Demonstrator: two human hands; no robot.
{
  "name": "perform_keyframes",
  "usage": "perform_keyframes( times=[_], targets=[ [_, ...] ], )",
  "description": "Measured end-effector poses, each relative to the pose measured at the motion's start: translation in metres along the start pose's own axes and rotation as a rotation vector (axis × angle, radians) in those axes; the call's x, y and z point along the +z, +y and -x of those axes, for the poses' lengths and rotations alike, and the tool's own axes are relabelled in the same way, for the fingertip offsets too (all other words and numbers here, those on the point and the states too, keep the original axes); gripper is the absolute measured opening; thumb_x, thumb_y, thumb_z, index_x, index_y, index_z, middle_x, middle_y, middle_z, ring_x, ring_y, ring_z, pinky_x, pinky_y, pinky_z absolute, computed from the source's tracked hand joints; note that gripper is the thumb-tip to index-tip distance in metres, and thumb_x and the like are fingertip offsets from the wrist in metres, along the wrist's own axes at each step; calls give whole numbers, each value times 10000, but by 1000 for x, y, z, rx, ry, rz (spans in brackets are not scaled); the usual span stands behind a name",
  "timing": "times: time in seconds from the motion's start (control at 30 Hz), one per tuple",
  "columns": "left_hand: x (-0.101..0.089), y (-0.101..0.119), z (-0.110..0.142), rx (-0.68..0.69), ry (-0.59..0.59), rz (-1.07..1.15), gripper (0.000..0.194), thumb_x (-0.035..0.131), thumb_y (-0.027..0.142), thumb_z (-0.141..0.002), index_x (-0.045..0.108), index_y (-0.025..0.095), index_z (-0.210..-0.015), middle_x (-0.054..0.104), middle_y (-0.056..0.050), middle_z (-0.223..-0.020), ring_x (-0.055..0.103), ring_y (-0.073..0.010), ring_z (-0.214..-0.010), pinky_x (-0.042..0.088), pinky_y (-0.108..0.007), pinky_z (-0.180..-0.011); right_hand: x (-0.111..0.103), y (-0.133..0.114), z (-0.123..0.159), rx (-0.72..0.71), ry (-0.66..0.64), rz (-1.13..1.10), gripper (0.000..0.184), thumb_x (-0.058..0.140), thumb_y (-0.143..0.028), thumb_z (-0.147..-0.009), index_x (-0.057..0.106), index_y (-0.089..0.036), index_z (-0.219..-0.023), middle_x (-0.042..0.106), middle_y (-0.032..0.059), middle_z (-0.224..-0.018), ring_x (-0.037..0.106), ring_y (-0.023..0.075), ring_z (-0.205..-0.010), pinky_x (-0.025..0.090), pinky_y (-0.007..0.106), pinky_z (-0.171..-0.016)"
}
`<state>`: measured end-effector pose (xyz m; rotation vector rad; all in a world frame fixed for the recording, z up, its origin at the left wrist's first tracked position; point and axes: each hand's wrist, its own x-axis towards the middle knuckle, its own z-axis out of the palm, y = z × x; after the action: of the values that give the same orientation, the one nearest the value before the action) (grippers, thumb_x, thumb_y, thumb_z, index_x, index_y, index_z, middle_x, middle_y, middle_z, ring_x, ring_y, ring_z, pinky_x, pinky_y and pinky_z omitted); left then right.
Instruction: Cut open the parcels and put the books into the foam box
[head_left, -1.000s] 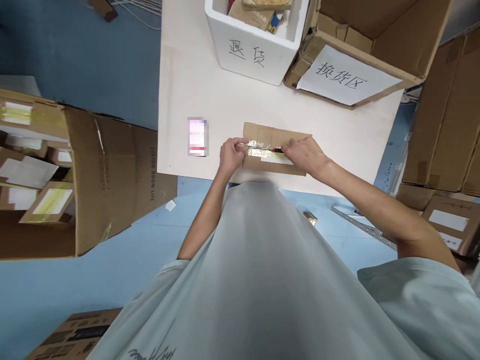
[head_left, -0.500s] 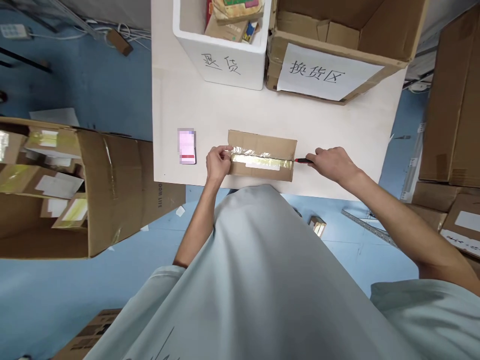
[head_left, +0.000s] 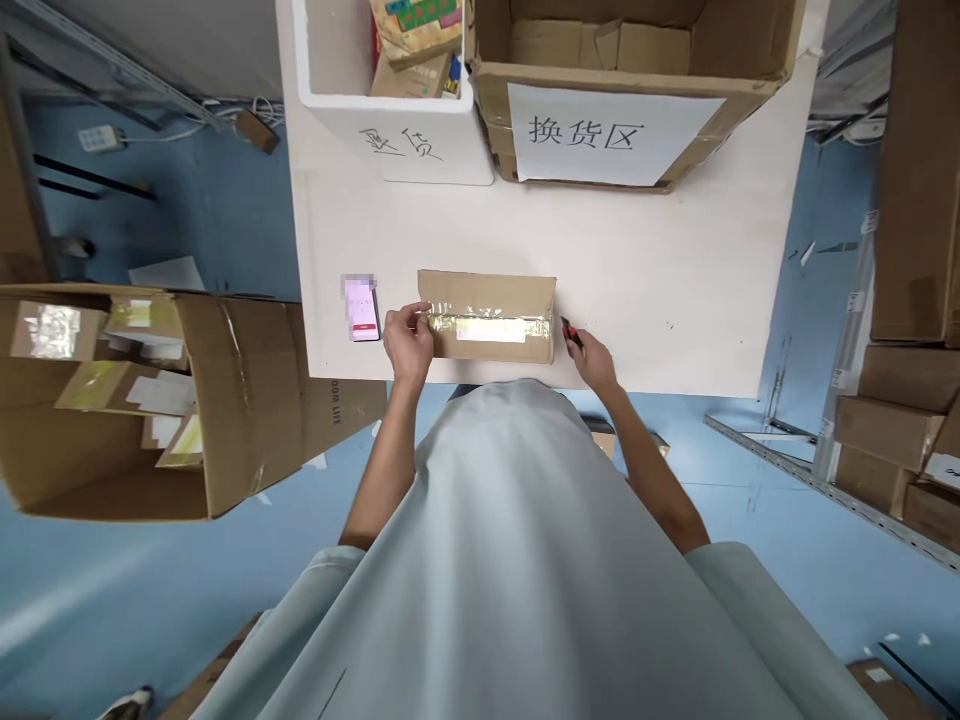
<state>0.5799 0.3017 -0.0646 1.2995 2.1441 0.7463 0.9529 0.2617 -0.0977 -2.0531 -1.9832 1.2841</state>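
Observation:
A small taped cardboard box (head_left: 491, 290) lies flat near the front edge of the white table. Clear and yellowish tape runs along its top, with a white label (head_left: 491, 330) and a thin lengthwise line in the tape. My left hand (head_left: 409, 342) grips the box's left end, thumb and fingers at its edge. Just off the right end, my right hand (head_left: 596, 360) is closed around a red and black utility knife (head_left: 571, 335), its tip pointing up and away from me. A phone (head_left: 363, 308) with a lit, partly blurred screen rests left of my left hand.
At the table's back stand a white foam box (head_left: 420, 150) holding several packages and a large open carton (head_left: 495, 130) with a paper sign. A big carton (head_left: 247, 400) of parcels sits on the left. Stacked boxes (head_left: 892, 430) and a metal rail (head_left: 817, 480) are at the right.
My right hand drew the knife rightward along the tape and off the box's right end, then came closer to the box with the knife turned upward. My left hand stayed on the left end.

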Motion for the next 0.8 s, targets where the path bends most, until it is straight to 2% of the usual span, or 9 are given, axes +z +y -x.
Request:
perform_keyframes(
  times=[0.1,0.27,0.33,0.43,0.53,0.6,0.7,0.8],
  targets=[
    [-4,-1,-4,-21,-8,-23,307,597,192,-976,828,216,-1177,737,-114,-1139,724,-244,-949,598,-407,-1000,21,0,9,88,69,-140,408,298,-458,-1168,588,-222,-1333,802,139,-1163,713,288,-1000,523,343,-899],
    [-19,-11,-17,-68,-28,-53,296,608,202,-974,800,199,-1199,758,-95,-1096,707,-242,-941,593,-401,-995,42,1,12,219,202,-418,422,311,-535,-1113,578,-249,-1270,813,99,-1066,745,271,-944,556,357,-905],
    [-26,-17,-22,-78,-33,-86,287,620,213,-979,789,200,-1211,759,-87,-1098,704,-242,-948,592,-397,-1003,49,-1,9,200,244,-525,465,316,-591,-1089,594,-248,-1233,812,92,-1049,750,262,-945,564,360,-921],
    [-34,-24,-26,-90,-35,-132,286,607,210,-999,783,202,-1225,761,-79,-1086,702,-240,-942,590,-400,-1017,53,-10,1,118,295,-605,526,347,-682,-1055,622,-251,-1178,801,104,-1134,738,249,-1026,562,357,-966],
    [-40,-32,-30,-112,-19,-142,297,580,190,-1016,787,210,-1228,757,-78,-1090,702,-238,-928,589,-418,-1032,49,-31,-5,50,286,-635,567,363,-747,-1052,632,-255,-1133,774,81,-1115,702,228,-996,552,343,-956],
    [-44,-38,-32,-120,-7,-130,306,579,175,-1015,790,212,-1233,747,-98,-1164,714,-245,-954,589,-436,-1051,42,-50,-6,15,265,-652,571,379,-768,-1062,628,-254,-1084,744,54,-1043,666,215,-937,539,324,-913],
    [-54,-43,-34,-71,-19,-110,280,646,186,-993,792,213,-1231,701,-155,-1370,712,-321,-1242,567,-495,-1157,31,-80,-2,-6,258,-646,548,424,-765,-1082,611,-253,-1023,688,21,-958,610,201,-886,505,299,-850],
    [-66,-36,-25,88,-111,-53,292,711,286,-1012,791,231,-1288,664,-167,-1544,565,-376,-1550,486,-572,-1297,23,-106,6,-6,270,-619,532,453,-759,-1090,583,-256,-978,625,-1,-908,559,191,-852,474,291,-812]
  ],
)
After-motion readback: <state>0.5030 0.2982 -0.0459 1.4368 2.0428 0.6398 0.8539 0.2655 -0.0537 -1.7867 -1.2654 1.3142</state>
